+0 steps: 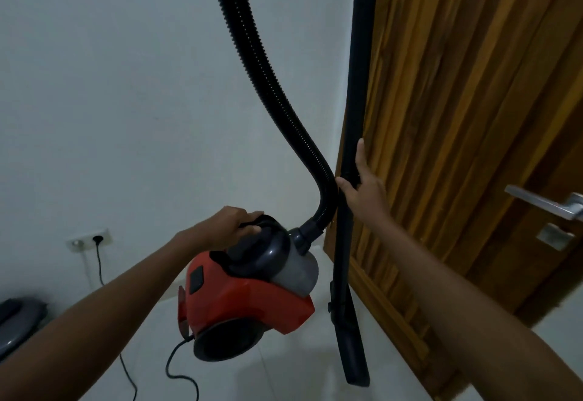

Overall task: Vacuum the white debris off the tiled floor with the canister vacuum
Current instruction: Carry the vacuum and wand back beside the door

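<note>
Left hand [228, 224] grips the red canister vacuum [249, 293] by its handle, fingers curled; right hand [362, 186] wraps the black wand [353, 116], hose [268, 85] just beside.

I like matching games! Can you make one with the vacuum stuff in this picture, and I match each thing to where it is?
Things:
1. Vacuum handle
2. Black wand
3. Power cord
4. Door handle

Places:
A. plugged into the wall socket
B. on the wooden door
C. gripped by the left hand
D. held by the right hand

Pairs: 1-C, 2-D, 3-A, 4-B
</note>
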